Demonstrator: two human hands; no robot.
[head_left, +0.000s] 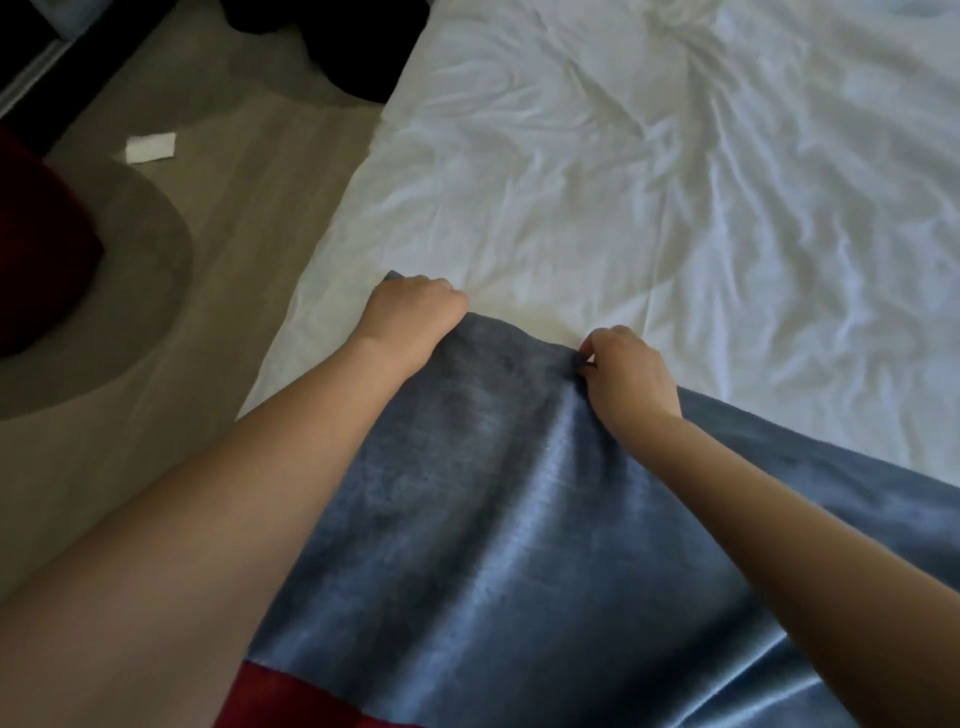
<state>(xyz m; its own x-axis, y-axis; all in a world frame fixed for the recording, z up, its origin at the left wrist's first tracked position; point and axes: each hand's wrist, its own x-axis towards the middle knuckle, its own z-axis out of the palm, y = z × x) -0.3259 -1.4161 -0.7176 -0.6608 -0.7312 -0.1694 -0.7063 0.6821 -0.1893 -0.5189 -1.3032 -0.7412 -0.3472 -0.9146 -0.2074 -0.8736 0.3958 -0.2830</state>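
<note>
A blue-grey velvety blanket (493, 493) lies over the near part of a bed covered by a wrinkled white sheet (649, 182). My left hand (410, 312) grips the blanket's far edge near its left corner, fingers curled under the cloth. My right hand (628, 374) pinches the same edge further right, thumb and fingers closed on a fold. Both arms reach forward over the blanket. A red cloth (291, 696) shows under the blanket at the bottom.
The bed's left edge (311, 291) runs diagonally. Beige floor (218, 234) lies to the left with a grey round rug (130, 312), a dark red object (36, 244), a white paper piece (150, 147) and dark items (353, 47) at the top.
</note>
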